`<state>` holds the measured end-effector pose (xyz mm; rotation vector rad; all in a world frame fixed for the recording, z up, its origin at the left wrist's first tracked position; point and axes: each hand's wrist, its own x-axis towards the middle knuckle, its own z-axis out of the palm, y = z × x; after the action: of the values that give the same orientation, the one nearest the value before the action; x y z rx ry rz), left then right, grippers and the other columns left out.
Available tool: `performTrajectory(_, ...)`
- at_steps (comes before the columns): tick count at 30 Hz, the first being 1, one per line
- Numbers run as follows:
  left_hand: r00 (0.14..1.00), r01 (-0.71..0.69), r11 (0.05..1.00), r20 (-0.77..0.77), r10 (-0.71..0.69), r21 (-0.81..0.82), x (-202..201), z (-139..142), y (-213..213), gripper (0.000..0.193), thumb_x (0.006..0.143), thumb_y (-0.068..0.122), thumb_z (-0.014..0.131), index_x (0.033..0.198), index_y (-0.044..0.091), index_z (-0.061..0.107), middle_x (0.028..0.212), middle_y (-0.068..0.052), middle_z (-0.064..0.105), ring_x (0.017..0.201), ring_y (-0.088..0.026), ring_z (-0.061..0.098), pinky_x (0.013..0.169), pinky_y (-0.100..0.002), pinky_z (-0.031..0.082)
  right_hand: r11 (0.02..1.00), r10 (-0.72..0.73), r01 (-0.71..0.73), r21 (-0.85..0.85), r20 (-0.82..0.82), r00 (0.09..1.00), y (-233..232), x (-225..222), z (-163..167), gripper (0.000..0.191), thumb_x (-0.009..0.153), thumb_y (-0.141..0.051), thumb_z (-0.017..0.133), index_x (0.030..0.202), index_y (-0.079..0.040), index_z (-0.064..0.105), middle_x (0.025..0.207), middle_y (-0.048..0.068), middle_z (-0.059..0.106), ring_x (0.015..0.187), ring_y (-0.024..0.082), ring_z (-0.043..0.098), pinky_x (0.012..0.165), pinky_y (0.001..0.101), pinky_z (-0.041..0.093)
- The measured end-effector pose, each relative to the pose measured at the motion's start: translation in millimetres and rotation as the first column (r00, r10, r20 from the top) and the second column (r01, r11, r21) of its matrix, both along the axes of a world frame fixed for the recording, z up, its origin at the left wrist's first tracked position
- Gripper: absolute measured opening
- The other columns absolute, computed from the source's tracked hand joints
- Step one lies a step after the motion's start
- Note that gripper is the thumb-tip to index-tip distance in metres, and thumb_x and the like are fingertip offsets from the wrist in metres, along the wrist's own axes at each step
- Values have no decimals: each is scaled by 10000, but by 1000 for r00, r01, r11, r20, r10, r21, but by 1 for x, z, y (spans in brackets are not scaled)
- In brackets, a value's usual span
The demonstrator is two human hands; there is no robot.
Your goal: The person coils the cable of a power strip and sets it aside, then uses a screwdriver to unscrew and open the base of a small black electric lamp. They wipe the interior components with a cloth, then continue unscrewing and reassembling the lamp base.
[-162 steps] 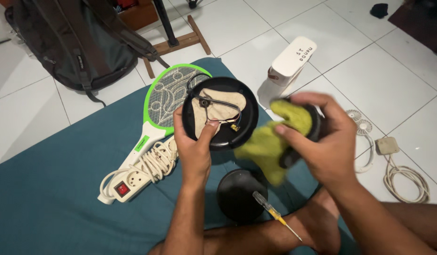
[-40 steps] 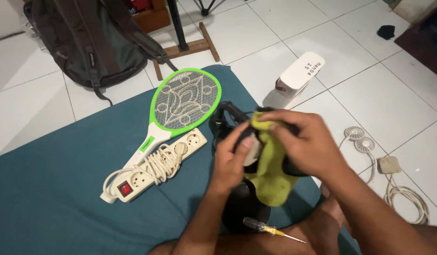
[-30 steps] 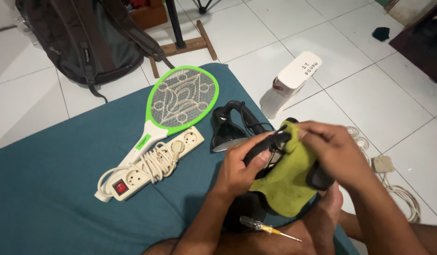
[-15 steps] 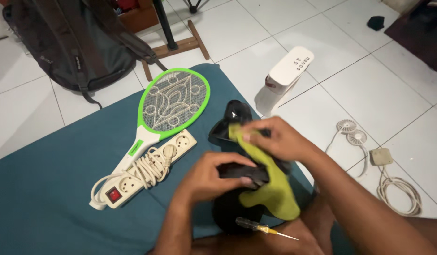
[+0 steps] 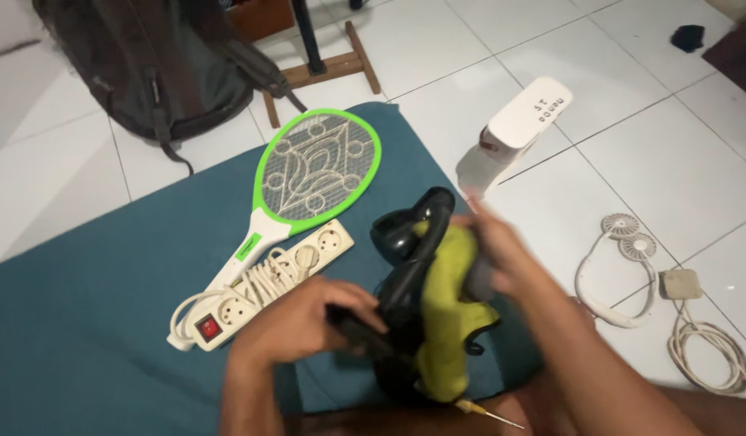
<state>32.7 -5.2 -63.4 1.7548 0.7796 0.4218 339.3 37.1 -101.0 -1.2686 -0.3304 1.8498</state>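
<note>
My left hand [image 5: 304, 323] grips the lower side of a black device [image 5: 405, 266] with a looped handle, held above a teal mat [image 5: 90, 323]. A yellow-green cloth [image 5: 449, 311] hangs over the device's right side, and my right hand [image 5: 502, 258] presses on it there, blurred by motion. A second black rounded part lies under the device, mostly hidden. A small screwdriver [image 5: 482, 412] with a yellow handle lies just below it by my legs.
A green electric swatter racket [image 5: 308, 182] and a white power strip [image 5: 264, 287] with coiled cord lie left on the mat. A white box-shaped appliance [image 5: 510, 137], a white neck fan [image 5: 619, 258] and a charger with cable [image 5: 695, 323] sit on the tiled floor. A dark backpack [image 5: 163, 64] stands behind.
Over the last seconds I turned the black device over in both hands and moved the cloth from its front onto its right side. The other things stayed put.
</note>
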Motion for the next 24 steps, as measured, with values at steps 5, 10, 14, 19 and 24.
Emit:
performTrajectory(5, 971, -225, 924, -5, 238, 309, 0, -38, -60, 376, 569, -44, 829, 893, 148, 828, 1188, -83, 747, 1214, -292, 619, 1043, -437, 429, 996, -23, 10, -91, -143, 989, -5, -49, -8, 390, 953, -437, 604, 964, -56, 689, 839, 114, 738, 675, 269, 697, 658, 436, 601)
performTrajectory(10, 946, -308, 814, 73, 315, 493, -23, -40, -108, 524, 487, -118, 705, 977, 64, 736, 1280, -206, 692, 1328, -419, 506, 1109, -544, 263, 952, 191, -160, 261, -99, 976, -49, -69, -27, 314, 1016, -341, 627, 1015, -33, 688, 823, 115, 730, 679, 229, 697, 611, 371, 572)
performTrajectory(14, 671, -739, 664, 42, 740, 114, -18, -1, -110, 276, 807, 127, 785, 1067, 45, 741, 1069, -97, 763, 1051, -251, 727, 952, -364, 559, 846, 247, -336, 414, 254, 935, -76, -106, -34, 262, 985, -222, 678, 1063, 15, 758, 923, 56, 765, 821, 129, 693, 750, 291, 561)
performTrajectory(19, 558, -814, 544, 11, 830, 202, 36, 14, -76, 470, 802, 238, 835, 1164, 6, 646, 1011, -139, 747, 916, -199, 705, 803, -318, 560, 642, 293, -577, 506, 534, 793, -88, -136, -19, 234, 897, -157, 694, 1086, -22, 724, 989, 30, 769, 918, 100, 699, 788, 251, 540)
performTrajectory(24, 529, -833, 553, 262, 807, -20, 44, 8, -66, 279, 955, 214, 720, 1118, 17, 608, 869, -97, 755, 764, -176, 671, 689, -318, 538, 672, 317, -639, 374, 635, 704, -79, -91, 10, 259, 857, -202, 779, 1009, 7, 762, 931, 120, 789, 826, 174, 721, 757, 305, 583)
